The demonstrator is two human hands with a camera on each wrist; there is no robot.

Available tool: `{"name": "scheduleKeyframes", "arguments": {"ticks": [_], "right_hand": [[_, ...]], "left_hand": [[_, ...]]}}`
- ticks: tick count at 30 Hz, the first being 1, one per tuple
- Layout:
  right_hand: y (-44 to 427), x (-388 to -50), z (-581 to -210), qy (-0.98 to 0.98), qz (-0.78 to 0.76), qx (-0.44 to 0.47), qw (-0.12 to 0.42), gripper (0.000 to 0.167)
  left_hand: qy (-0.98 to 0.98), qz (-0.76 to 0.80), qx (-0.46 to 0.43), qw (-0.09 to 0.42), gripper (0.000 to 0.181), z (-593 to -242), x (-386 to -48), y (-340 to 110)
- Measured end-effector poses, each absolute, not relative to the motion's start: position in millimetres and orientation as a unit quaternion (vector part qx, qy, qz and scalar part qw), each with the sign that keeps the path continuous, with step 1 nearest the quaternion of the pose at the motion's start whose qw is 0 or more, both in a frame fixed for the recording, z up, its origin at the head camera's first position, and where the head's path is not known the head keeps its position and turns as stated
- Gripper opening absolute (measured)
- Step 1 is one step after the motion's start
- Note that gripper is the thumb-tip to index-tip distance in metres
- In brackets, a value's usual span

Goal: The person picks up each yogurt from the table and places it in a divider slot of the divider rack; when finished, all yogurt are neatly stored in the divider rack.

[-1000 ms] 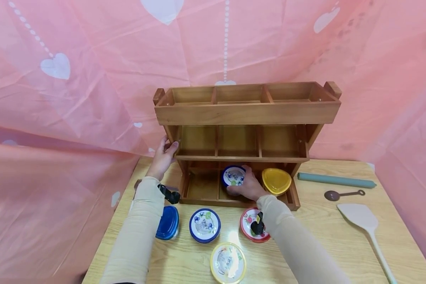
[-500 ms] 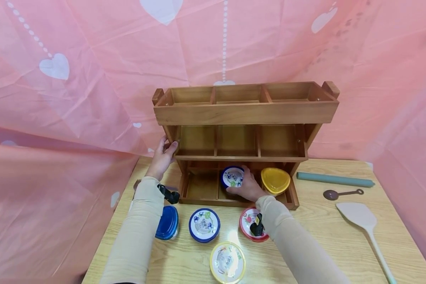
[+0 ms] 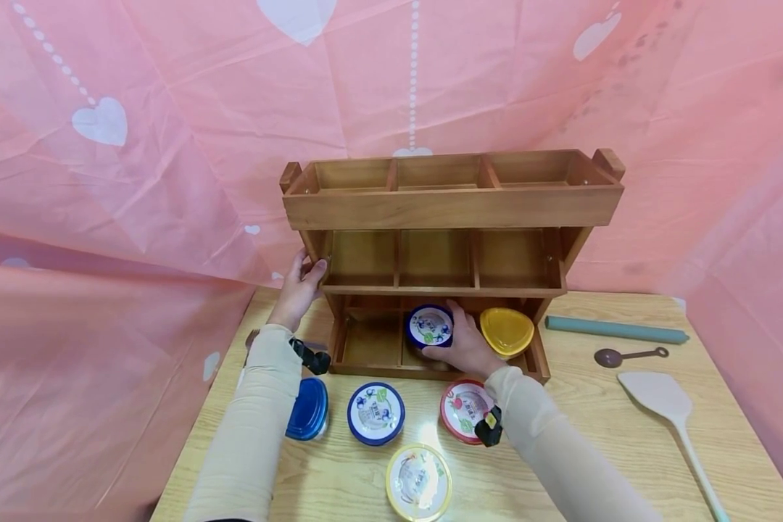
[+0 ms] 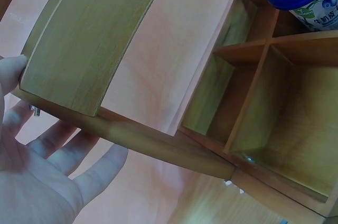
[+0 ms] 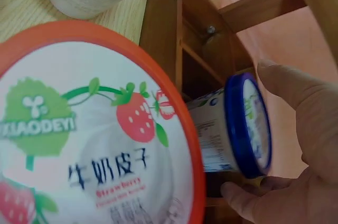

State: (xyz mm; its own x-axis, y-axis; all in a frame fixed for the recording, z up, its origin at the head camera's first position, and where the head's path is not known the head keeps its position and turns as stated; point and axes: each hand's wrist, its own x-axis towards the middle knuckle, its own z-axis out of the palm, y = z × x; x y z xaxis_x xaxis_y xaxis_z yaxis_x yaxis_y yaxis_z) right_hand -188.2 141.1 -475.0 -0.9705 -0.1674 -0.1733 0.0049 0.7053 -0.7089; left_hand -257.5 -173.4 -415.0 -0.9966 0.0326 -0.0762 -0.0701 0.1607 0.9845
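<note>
A three-tier wooden rack (image 3: pixel 453 210) stands at the back of the table. At its left side my left hand (image 3: pixel 295 293) grips the side piece; in the left wrist view the hand (image 4: pixel 42 176) has its thumb on one side of the wood and fingers on the other. A blue-lidded tub (image 3: pixel 429 326) sits upright in the bottom tier's middle compartment. Just right of it is my right hand (image 3: pixel 465 342), fingers spread; the right wrist view shows a gap between the palm of this hand (image 5: pixel 301 139) and the tub's lid (image 5: pixel 251 123).
A yellow-lidded container (image 3: pixel 506 331) is in the bottom right compartment. In front stand a blue container (image 3: pixel 308 409), a blue-lidded tub (image 3: pixel 375 414), a red-lidded tub (image 3: pixel 463 409) and a yellow-lidded tub (image 3: pixel 419 482). To the right lie a green rod (image 3: pixel 616 330), a spoon (image 3: pixel 609 357) and a spatula (image 3: pixel 659 395).
My right hand has loosened from the blue-lidded tub and shifted slightly right, uncovering more of its lid and of the red-lidded tub. The left hand stays on the rack.
</note>
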Motion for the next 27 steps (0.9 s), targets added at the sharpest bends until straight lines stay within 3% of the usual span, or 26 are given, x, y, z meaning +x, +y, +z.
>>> {"name": "scheduleKeyframes", "arguments": {"ticks": [9,19,27], "right_hand": [[153,-169,-455,0.914,-0.380,-0.061,0.127,0.105],[171,-142,-437,0.909,-0.382,-0.109,0.128,0.098],[195,-110,-433,0.907,-0.382,-0.156,0.084,0.088]], "left_hand": [[0.758,0.650,-0.015,0.052,0.062,-412,-257,-174],[0.756,0.651,-0.016,0.065,0.062,-387,-240,-168],[0.751,0.657,-0.016,0.060,0.062,-402,-251,-171]]}}
